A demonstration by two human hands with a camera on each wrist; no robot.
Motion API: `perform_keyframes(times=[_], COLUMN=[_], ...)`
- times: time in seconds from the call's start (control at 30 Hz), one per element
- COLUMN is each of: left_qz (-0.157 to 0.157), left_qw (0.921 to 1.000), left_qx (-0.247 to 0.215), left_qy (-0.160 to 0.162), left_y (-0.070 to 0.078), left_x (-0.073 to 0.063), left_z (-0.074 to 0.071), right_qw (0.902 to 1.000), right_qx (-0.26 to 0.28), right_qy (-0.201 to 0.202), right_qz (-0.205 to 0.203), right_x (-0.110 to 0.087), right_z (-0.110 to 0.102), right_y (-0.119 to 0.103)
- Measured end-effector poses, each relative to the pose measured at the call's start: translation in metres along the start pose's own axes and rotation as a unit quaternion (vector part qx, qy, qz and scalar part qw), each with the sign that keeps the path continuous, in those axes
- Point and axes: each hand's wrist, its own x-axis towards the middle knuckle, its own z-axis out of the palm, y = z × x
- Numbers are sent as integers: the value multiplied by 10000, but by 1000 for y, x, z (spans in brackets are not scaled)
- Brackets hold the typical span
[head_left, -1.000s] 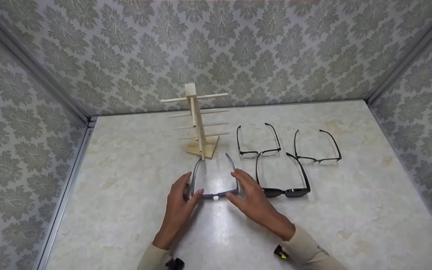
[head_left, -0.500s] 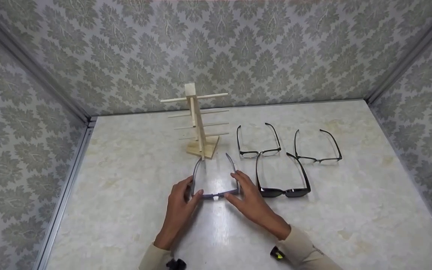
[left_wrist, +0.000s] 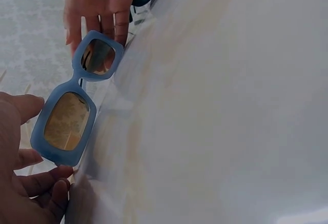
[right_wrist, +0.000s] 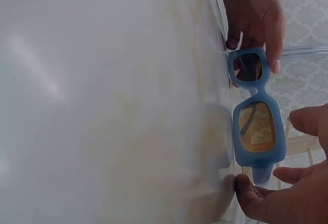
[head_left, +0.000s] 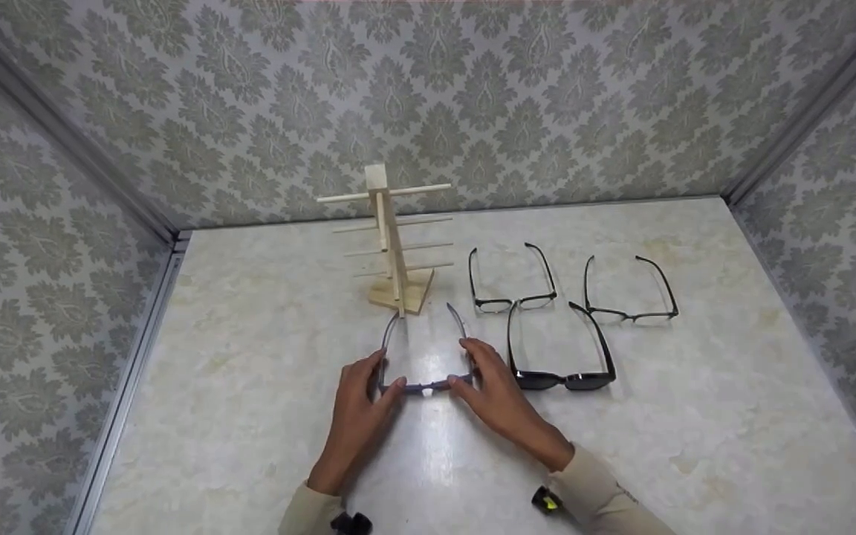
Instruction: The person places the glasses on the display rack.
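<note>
A pair of blue sunglasses (head_left: 417,388), thick-framed with brownish lenses, sits at the front of the table, its arms unfolded toward the wooden stand. At its left end my left hand (head_left: 357,405) holds it, thumb by the front frame and fingers along the arm. My right hand (head_left: 498,394) does likewise at the right end. Close up in the left wrist view, the left thumb (left_wrist: 32,106) is at the frame's edge and fingertips are near its corner. In the right wrist view, right fingertips (right_wrist: 283,175) bracket the hinge, with the thumb close beside the frame.
The wooden eyewear stand (head_left: 392,245), with several crossbars, rises just behind the sunglasses. To the right lie black sunglasses (head_left: 565,381) and two pairs of dark-framed eyeglasses (head_left: 516,303), all unfolded. Patterned walls (head_left: 435,96) border the table (head_left: 725,416) behind and at both sides.
My right hand has shifted slightly left and its thumb sits closer on the frame. The left fingers have drawn in a little along the arm. The sunglasses have barely moved.
</note>
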Motion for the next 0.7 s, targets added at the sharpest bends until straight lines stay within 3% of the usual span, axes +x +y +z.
perform_keyframes(times=[0.17, 0.33, 0.53, 0.7], left_qz=[-29, 159, 67, 112], left_qw=[10000, 9999, 10000, 9999], left_qx=[-47, 3, -27, 27], left_qy=[-18, 28, -56, -117], left_y=[0, -1, 1, 1], left_x=[0, 0, 0, -1], left_z=[0, 1, -1, -2], right_qw=[9981, 9990, 9996, 9994], right_qx=[109, 106, 34, -69], right_qy=[125, 209, 271, 292], right_qz=[-594, -390, -19, -145], right_x=[1, -1, 0, -2], right_z=[5, 7, 11, 10], right_y=[22, 26, 35, 31])
